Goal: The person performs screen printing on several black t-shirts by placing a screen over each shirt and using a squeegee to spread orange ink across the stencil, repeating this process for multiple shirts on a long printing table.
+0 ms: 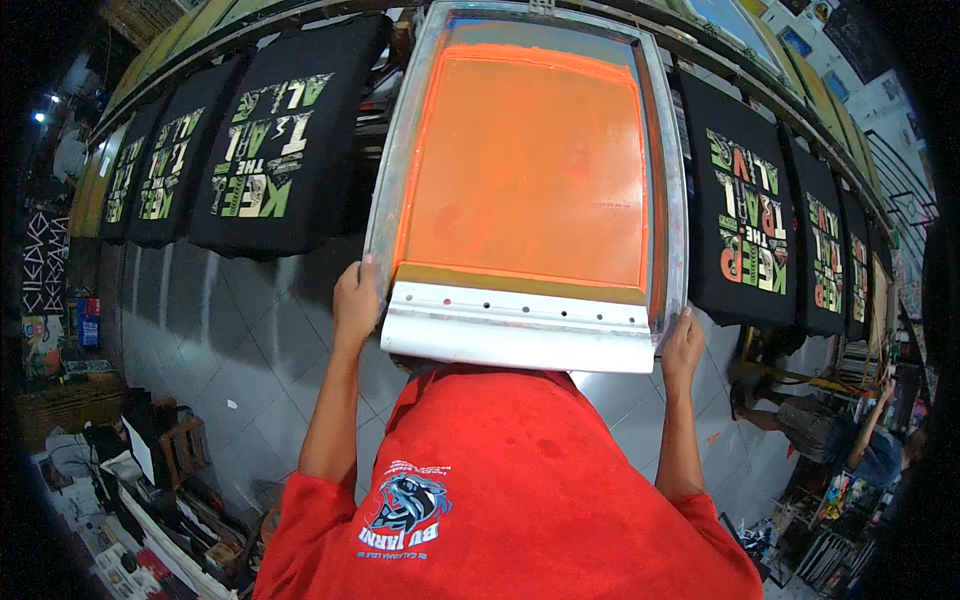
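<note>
A screen printing frame (pixel 381 200) lies in front of me, its mesh (pixel 530 170) coated with orange ink. My left hand (pixel 358 297) grips the frame's near left edge, with its fingers partly hidden by the frame. At the near right corner, my right hand (pixel 683 345) is closed on the same frame. Between my hands, a wide squeegee (pixel 520 335) with a pale metal holder and a row of holes rests across the near end of the screen. What lies under the screen is hidden.
Black printed T-shirts (pixel 280 130) on boards line the left side, and more black T-shirts (pixel 745 200) line the right. Another person (pixel 820 425) is at the lower right. Stacked items (pixel 165 480) stand at the lower left on the grey tiled floor (pixel 260 350).
</note>
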Motion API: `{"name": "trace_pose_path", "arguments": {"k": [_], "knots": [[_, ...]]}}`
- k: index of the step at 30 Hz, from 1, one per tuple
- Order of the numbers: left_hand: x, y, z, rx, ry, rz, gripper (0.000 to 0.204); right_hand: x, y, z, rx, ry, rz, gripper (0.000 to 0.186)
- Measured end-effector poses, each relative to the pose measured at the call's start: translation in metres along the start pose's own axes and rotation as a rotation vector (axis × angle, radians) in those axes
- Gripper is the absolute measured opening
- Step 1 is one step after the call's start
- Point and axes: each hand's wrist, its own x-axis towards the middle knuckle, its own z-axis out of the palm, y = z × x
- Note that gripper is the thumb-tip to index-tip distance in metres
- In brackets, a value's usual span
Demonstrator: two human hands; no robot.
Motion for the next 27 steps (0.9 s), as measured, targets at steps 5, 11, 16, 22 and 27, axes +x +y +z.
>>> {"name": "trace_pose_path", "arguments": {"k": [5,11,16,22,27], "knots": [[0.015,-0.074,-0.101,-0.064,0.01,-0.013,0.043,-0.077,-0.069,0.067,0.137,-0.004,-0.032,0.043],[0.051,-0.203,-0.265,0.011,0.211,-0.033,0.056,-0.168,-0.193,0.182,0.185,-0.126,-0.091,0.036],[0.087,-0.287,-0.35,-0.007,0.214,0.074,0.06,-0.202,-0.261,0.253,0.219,-0.178,-0.107,0.034],[0.133,-0.336,-0.389,-0.052,0.27,-0.121,0.06,-0.21,-0.307,0.311,0.204,-0.176,-0.146,0.034],[0.153,-0.349,-0.417,-0.056,0.196,-0.039,0.057,-0.215,-0.332,0.347,0.162,-0.221,-0.119,0.035]]}}
